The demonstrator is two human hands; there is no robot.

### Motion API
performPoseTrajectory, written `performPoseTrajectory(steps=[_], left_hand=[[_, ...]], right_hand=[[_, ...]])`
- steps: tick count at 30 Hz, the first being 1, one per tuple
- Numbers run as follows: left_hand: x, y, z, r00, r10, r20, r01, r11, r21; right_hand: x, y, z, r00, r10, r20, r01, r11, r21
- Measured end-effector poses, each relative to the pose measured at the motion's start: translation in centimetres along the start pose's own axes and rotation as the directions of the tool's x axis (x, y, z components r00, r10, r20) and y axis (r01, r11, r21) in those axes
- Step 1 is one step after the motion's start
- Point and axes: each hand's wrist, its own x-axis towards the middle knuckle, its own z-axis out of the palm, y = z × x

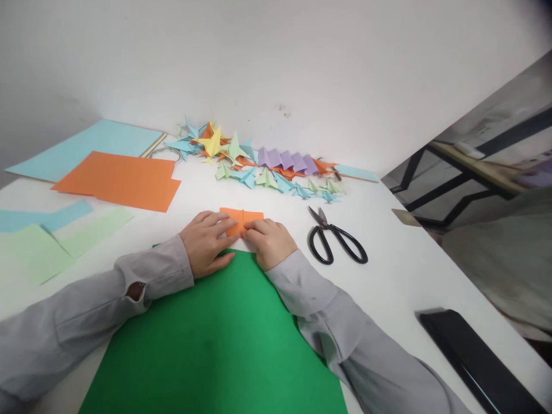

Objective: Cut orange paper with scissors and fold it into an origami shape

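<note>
A small piece of orange paper (254, 216) lies at the far edge of a large green sheet (207, 339), with a crease running near its middle. My left hand (209, 244) rests with spread fingers on the left part of the orange paper. From the other side, the curled fingers of my right hand (271, 242) grip the paper by the crease, and their tips are partly hidden. Black-handled scissors (326, 233) lie with blades slightly apart to the right of my right hand.
Folded paper figures (235, 149) in several colours line the wall, among them a purple pleated strip (287, 160). Larger orange sheets (121, 178), a blue sheet (81, 146) and green pieces (37, 253) lie on the left. A black object (478, 356) sits at the right front.
</note>
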Motion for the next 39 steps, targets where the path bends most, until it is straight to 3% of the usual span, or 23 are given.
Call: performPoseTrajectory(steps=[8, 11, 14, 20, 24, 27, 31, 35, 39], left_hand=[[0.5, 0.4, -0.3, 0.999, 0.015, 0.033, -0.014, 0.999, -0.035], [0.3, 0.3, 0.0, 0.998, 0.02, 0.06, -0.016, 0.997, -0.069], [0.4, 0.5, 0.1, 0.997, 0.021, 0.069, -0.02, 1.0, -0.024], [1.0, 1.2, 0.3, 0.999, 0.027, 0.039, -0.029, 0.998, 0.054], [1.2, 0.2, 1.1, 0.999, 0.03, 0.013, -0.029, 0.998, -0.057], [1.5, -0.7, 1.5, 0.999, 0.033, 0.027, -0.03, 0.995, -0.097], [1.9, -1.0, 1.4, 1.0, 0.015, 0.011, -0.016, 1.0, 0.005], [2.0, -0.6, 1.1, 0.991, 0.123, 0.055, -0.13, 0.981, 0.145], [1.7, -0.7, 1.0, 0.991, 0.129, -0.026, -0.122, 0.974, 0.19]], right_hand=[[-0.5, 1.3, 1.3, 0.975, -0.116, -0.192, 0.146, 0.978, 0.152], [-0.8, 1.1, 1.4, 0.954, -0.187, -0.233, 0.211, 0.974, 0.084], [-0.6, 0.1, 0.8, 0.953, -0.227, -0.201, 0.221, 0.974, -0.052], [-0.3, -1.3, 0.4, 0.977, -0.157, -0.144, 0.136, 0.979, -0.151], [-0.6, -0.1, 1.5, 0.951, -0.139, -0.275, 0.147, 0.989, 0.008], [-0.6, 0.5, 1.9, 0.954, -0.062, -0.293, 0.11, 0.982, 0.153], [-0.1, 0.4, 1.5, 0.968, 0.007, -0.249, 0.05, 0.974, 0.219], [0.1, 0.3, 1.6, 0.966, 0.012, -0.258, 0.056, 0.965, 0.256], [0.4, 0.6, 2.1, 0.955, 0.001, -0.296, 0.073, 0.968, 0.239]])
